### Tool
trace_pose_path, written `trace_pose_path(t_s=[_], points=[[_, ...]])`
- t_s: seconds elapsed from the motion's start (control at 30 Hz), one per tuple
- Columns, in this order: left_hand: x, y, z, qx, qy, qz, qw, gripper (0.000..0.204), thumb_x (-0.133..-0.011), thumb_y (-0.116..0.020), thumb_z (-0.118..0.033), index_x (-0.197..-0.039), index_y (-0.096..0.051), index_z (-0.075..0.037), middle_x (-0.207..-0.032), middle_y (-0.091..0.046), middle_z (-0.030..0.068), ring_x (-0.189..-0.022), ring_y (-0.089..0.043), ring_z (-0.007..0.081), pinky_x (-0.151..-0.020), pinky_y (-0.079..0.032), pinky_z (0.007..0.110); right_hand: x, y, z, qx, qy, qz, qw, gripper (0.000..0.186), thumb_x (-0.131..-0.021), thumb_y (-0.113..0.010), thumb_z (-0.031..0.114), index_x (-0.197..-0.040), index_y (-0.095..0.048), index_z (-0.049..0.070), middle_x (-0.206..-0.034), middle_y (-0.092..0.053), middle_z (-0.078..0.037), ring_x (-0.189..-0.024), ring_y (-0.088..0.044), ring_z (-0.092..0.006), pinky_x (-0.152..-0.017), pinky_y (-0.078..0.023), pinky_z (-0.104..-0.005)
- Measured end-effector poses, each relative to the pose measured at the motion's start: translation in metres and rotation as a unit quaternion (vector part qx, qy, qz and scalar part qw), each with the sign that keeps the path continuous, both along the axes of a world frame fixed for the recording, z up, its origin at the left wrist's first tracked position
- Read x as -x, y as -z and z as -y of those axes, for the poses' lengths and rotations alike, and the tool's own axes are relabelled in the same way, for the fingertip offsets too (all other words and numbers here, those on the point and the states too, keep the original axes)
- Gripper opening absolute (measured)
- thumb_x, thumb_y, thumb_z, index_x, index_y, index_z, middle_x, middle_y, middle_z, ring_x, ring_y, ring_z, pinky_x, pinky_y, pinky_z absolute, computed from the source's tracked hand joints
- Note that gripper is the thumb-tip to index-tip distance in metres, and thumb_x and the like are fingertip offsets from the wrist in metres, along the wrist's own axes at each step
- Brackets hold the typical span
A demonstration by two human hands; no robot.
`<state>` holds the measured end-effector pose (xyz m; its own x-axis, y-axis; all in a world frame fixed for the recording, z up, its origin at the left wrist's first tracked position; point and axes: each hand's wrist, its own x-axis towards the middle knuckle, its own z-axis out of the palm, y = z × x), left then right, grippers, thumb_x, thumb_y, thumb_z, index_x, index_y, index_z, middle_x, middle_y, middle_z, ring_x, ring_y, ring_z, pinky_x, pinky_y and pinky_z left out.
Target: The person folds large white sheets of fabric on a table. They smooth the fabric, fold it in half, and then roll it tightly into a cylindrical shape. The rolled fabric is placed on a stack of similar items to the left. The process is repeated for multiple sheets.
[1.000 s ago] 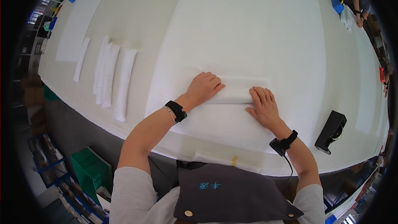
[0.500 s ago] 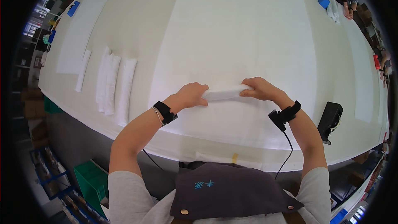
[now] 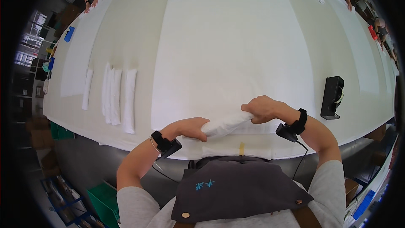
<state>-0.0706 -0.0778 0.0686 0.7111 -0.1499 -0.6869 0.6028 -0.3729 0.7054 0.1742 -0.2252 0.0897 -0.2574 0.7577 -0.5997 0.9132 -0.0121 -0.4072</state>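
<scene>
A white rolled-up sheet (image 3: 228, 125), which looks like thin cloth or film, is stretched between my two hands close to the table's near edge. My left hand (image 3: 190, 127) is closed round its left end. Its other end is gripped in my right hand (image 3: 265, 109), farther from me, so the roll slants up to the right in the picture. Beyond it a long flat white sheet (image 3: 228, 50) covers the middle of the table. Fingertips on the far side of the roll are partly hidden.
Several white rolls (image 3: 130, 101) lie side by side on the left of the table. A black tape dispenser (image 3: 332, 98) stands at the right. Co-workers' hands (image 3: 93, 2) touch sheets at the far corners. Below the left edge is a green crate (image 3: 101, 204).
Both hands have drawn the roll toward me, nearer the table's edge. It has gone from almost level to slanted, its left end now lower. My view has shifted a little.
</scene>
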Motion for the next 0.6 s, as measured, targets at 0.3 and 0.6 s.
trace_pose_path(t_s=[0.3,0.6], points=[[-0.017,-0.001,0.058,0.197,-0.18,0.006,0.964,0.037,-0.08,-0.07,-0.027,-0.102,-0.059,0.001,-0.084,-0.061,0.0094,-0.076,-0.059,0.0165,-0.069,-0.048,0.031,-0.054,-0.011,-0.005,0.082,0.165,-0.248,0.951,0.036,-0.069,-0.072,0.019,-0.101,-0.068,0.003,-0.08,-0.066,-0.006,-0.07,-0.061,-0.0167,-0.065,-0.048,-0.028],[-0.022,-0.006,0.057,0.332,-0.302,0.015,0.894,0.026,-0.082,-0.069,-0.018,-0.096,-0.057,0.0,-0.072,-0.057,0.0054,-0.06,-0.054,0.011,-0.057,-0.045,0.027,-0.05,-0.02,0.012,-0.073,0.46,-0.501,0.729,0.049,-0.083,-0.065,0.023,-0.128,-0.053,0.005,-0.102,-0.065,-0.008,-0.077,-0.061,-0.0151,-0.068,-0.054,-0.0289]])
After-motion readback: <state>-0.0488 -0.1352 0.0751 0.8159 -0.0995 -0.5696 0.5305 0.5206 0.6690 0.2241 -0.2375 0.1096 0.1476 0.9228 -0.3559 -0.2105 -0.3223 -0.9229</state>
